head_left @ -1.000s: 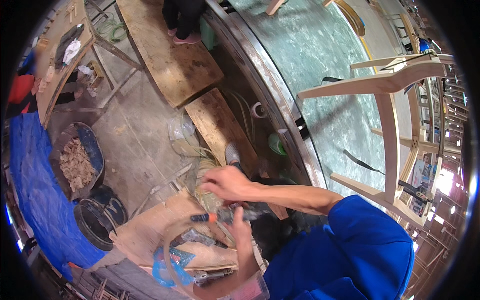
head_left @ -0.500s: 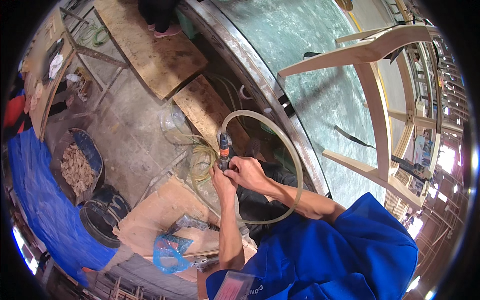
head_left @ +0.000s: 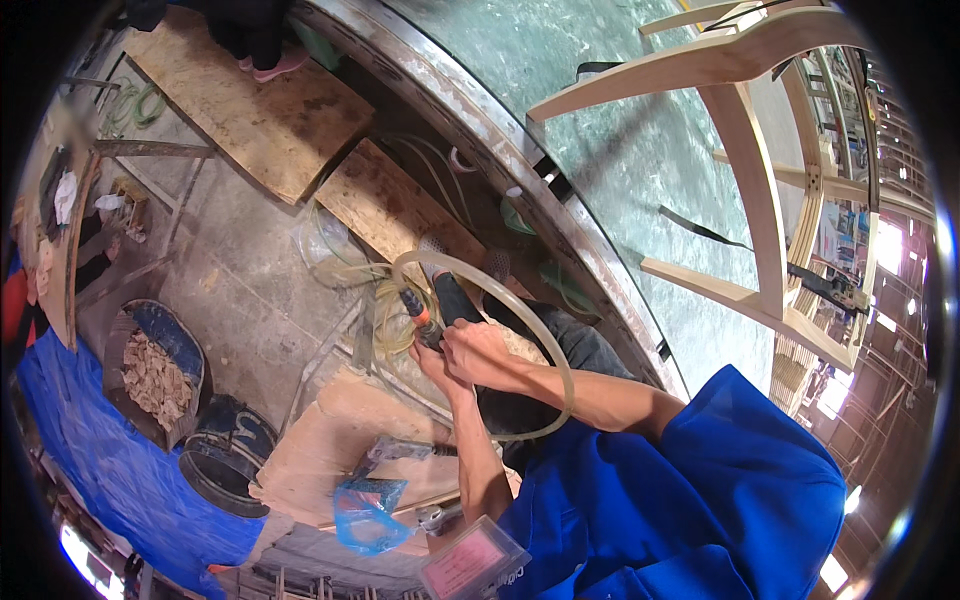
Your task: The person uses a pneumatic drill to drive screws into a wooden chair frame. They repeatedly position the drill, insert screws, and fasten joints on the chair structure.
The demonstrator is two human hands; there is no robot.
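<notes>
Both my hands are closed around a hose-fed air tool, a dark cylinder with an orange band (head_left: 420, 315), held in front of my lap. My left hand (head_left: 441, 366) wraps its lower end from the left. Pressed against it, my right hand (head_left: 474, 350) grips the same end, its fingers curled. The tool's working end is hidden in my hands. From its upper end a clear, yellowish hose (head_left: 540, 335) loops up and right, then down across my forearms. The tool leans up and to the left.
At right, a pale wooden chair frame (head_left: 768, 200) rests on a green-topped table (head_left: 600, 110). Low wooden boards (head_left: 260, 110) lie ahead. Left are a tub of wood scraps (head_left: 155, 375), a black bucket (head_left: 225, 465) and a board (head_left: 330, 430) bearing a power tool and blue bag. Another person stands at top.
The tool has tipped further to the left, and my hands have turned with it. My view has shifted, and my outstretched leg now shows beyond my hands.
</notes>
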